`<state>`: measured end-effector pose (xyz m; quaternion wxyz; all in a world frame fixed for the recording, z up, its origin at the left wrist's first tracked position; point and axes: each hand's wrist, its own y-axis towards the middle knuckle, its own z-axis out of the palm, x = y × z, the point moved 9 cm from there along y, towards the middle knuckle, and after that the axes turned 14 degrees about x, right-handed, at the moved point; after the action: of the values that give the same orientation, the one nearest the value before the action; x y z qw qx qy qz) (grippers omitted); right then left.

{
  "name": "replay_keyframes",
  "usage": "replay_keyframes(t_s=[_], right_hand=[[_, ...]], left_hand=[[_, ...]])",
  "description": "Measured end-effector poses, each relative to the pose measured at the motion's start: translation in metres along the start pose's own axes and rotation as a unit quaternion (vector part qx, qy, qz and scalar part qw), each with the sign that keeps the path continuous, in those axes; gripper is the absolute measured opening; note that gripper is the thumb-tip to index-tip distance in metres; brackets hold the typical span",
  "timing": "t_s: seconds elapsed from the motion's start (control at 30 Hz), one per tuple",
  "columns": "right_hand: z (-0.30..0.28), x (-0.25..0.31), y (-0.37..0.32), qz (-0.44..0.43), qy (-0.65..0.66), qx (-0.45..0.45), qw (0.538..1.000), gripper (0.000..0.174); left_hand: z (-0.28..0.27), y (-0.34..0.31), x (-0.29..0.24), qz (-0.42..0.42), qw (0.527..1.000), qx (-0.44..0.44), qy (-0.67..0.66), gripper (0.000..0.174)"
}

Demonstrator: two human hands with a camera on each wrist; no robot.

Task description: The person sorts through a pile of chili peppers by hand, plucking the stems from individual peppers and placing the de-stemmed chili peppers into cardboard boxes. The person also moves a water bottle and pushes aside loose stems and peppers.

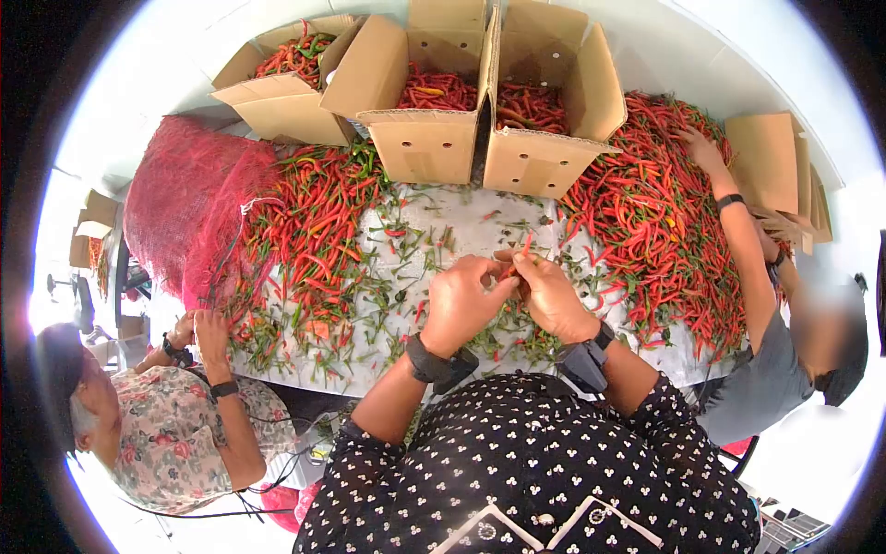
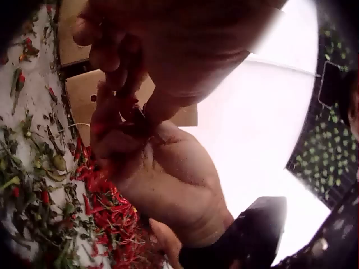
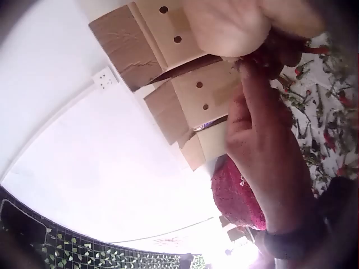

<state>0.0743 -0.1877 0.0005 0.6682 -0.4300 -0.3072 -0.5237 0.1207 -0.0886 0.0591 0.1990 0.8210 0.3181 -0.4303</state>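
Observation:
In the head view both hands meet above the middle of the table. My right hand (image 1: 554, 297) pinches a small red chilli pepper (image 1: 527, 244) between thumb and fingers, one end pointing up. Thumb and forefinger of my left hand (image 1: 464, 303) come together at the same chilli, the other fingers curled. The left wrist view has the left hand (image 2: 190, 50) large at the top and the right hand (image 2: 168, 174) below it. In the right wrist view, the left hand (image 3: 269, 140) reaches up to the right hand (image 3: 230, 25); the fingers mostly hide the chilli.
Loose chillies lie in a left pile (image 1: 318, 222) and a larger right pile (image 1: 646, 212). Green stems (image 1: 374, 323) litter the white tabletop. Open cardboard boxes (image 1: 425, 143) of chillies line the back. A red mesh sack (image 1: 185, 203) lies left. People sit at both sides, hands near the chillies.

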Motion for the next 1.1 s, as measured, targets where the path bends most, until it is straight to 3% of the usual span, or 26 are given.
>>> replay_keyframes(t_s=[0.07, 0.13, 0.23, 0.37, 0.43, 0.47, 0.53, 0.57, 0.63, 0.67, 0.8, 0.87, 0.97, 1.03, 1.1], right_hand=[[0.001, -0.002, -0.005, 0.012, -0.021, -0.023, 0.999, 0.036], [-0.001, -0.002, -0.008, 0.007, -0.084, -0.028, 0.996, 0.037], [0.001, -0.005, -0.010, 0.023, -0.102, -0.030, 0.994, 0.037], [-0.013, -0.017, -0.011, 0.070, -0.101, -0.004, 0.992, 0.035], [-0.011, -0.024, -0.009, 0.048, 0.055, 0.041, 0.996, 0.033], [-0.017, -0.028, -0.007, 0.047, 0.056, 0.040, 0.997, 0.033], [-0.019, -0.034, -0.002, 0.028, 0.294, 0.055, 0.954, 0.032], [-0.025, -0.034, -0.002, 0.026, 0.294, 0.053, 0.954, 0.032], [-0.024, -0.015, -0.004, -0.011, 0.335, 0.059, 0.940, 0.032], [-0.028, -0.015, -0.008, 0.011, 0.326, 0.014, 0.945, 0.031], [-0.017, -0.008, -0.012, 0.051, 0.321, -0.019, 0.946, 0.031], [-0.002, -0.008, -0.007, 0.039, 0.289, 0.083, 0.953, 0.030], [-0.021, -0.013, -0.007, 0.053, 0.240, 0.064, 0.967, 0.033], [-0.016, 0.034, -0.008, 0.006, 0.138, 0.047, 0.989, 0.038], [-0.005, 0.114, -0.005, -0.146, -0.074, 0.039, 0.986, 0.041]], left_hand=[[0.003, -0.003, -0.009, 0.025, 0.999, -0.016, 0.039, 0.014], [0.008, -0.005, -0.008, -0.033, 0.999, 0.013, 0.021, 0.016], [0.013, -0.005, -0.008, -0.021, 0.996, 0.004, 0.086, 0.017], [0.017, -0.004, -0.006, 0.004, 0.997, 0.074, 0.014, 0.015], [0.026, -0.005, 0.007, -0.019, 0.981, 0.115, -0.154, 0.014], [0.028, -0.006, 0.008, -0.018, 0.981, 0.116, -0.154, 0.014], [0.035, -0.006, 0.013, -0.027, 0.933, 0.117, -0.339, 0.014], [0.035, -0.005, 0.011, -0.026, 0.933, 0.119, -0.339, 0.014], [0.031, -0.006, 0.022, -0.101, 0.881, 0.080, -0.456, 0.013], [0.026, -0.006, 0.021, -0.099, 0.888, 0.073, -0.444, 0.011], [0.028, -0.004, 0.021, -0.097, 0.912, 0.084, -0.389, 0.011], [0.031, 0.001, 0.012, -0.062, 0.925, 0.102, -0.361, 0.012], [0.021, -0.003, 0.027, -0.090, 0.935, 0.064, -0.337, 0.013], [0.007, -0.009, 0.042, -0.105, 0.947, 0.033, -0.303, 0.013], [-0.009, -0.017, 0.067, -0.139, 0.960, -0.018, -0.241, 0.014]])
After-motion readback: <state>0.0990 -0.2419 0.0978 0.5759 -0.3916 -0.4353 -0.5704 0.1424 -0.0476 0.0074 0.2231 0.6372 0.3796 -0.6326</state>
